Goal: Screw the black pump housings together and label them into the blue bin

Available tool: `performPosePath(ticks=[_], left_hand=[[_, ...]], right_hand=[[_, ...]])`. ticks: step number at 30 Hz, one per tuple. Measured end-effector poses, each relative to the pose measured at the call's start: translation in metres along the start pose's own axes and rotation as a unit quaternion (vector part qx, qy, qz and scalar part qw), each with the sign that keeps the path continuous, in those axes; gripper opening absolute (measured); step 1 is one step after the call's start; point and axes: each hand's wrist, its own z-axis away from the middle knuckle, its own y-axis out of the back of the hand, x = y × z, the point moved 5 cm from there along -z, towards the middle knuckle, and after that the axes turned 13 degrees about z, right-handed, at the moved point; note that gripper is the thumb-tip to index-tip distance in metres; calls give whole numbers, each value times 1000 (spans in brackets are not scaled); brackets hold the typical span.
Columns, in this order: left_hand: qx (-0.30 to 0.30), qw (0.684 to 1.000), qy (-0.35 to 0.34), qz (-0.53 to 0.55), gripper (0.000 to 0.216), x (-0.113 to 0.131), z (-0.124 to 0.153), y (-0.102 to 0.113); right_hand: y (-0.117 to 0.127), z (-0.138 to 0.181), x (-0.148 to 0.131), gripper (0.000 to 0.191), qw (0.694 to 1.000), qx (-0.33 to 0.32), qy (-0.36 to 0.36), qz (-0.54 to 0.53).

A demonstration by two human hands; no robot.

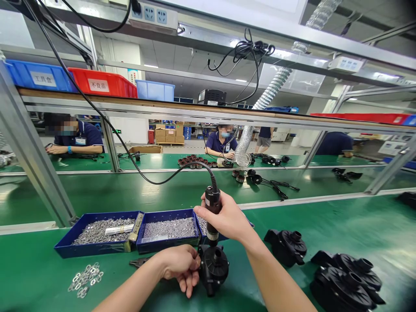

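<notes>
My right hand [227,216] is wrapped around a black electric screwdriver [212,200], held upright with its cord leaving the top. The lower end of the screwdriver meets the back edge of a black pump housing [215,268] on the green bench; its bit is hidden. At the housing's left side, the thumb and forefinger of my left hand [182,268] are pinched against its edge, the other fingers loosely curled. Pliers [139,261] lie partly behind my left wrist. Beyond the hands stand a blue tray of screws [97,250] and a blue tray of small metal parts [169,246].
Loose metal washers [85,278] lie at the left. Several more black pump housings, one [287,247] nearer the middle, stand at the right. The screwdriver's cable [159,183] hangs across from the upper left. A co-worker [222,141] sits across the bench behind a metal frame.
</notes>
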Motion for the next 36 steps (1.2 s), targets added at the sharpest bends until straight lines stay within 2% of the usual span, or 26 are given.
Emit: performPosePath(ticks=[8, 15, 18, 23, 27, 29, 32, 36], left_hand=[[-15, 1000, -3, 9, 20, 8, 12, -2], [-4, 999, 4, -39, 60, 12, 33, -19], [9, 999, 17, -39, 68, 11, 37, -30], [48, 998, 16, -40, 55, 15, 35, -39], [84, 996, 6, -29, 42, 17, 27, -38], [89, 996, -5, -11, 41, 18, 23, -35], [85, 995, -26, 35, 42, 20, 19, -32], [83, 993, -26, 80, 57, 17, 18, -30]], right_hand=[[3, 1, 1, 40, 1000, -14, -2, -11], [14, 0, 4, 43, 999, -24, 4, 23], [24, 1, 8, 41, 998, -25, -8, 58], [37, 7, 10, 39, 992, 10, -41, 117], [38, 12, 1, 37, 986, 49, -33, 153], [39, 12, -5, 34, 986, 80, -19, 143], [40, 11, -10, 29, 991, 114, 19, 70], [33, 6, -11, 26, 994, 91, 59, -29]])
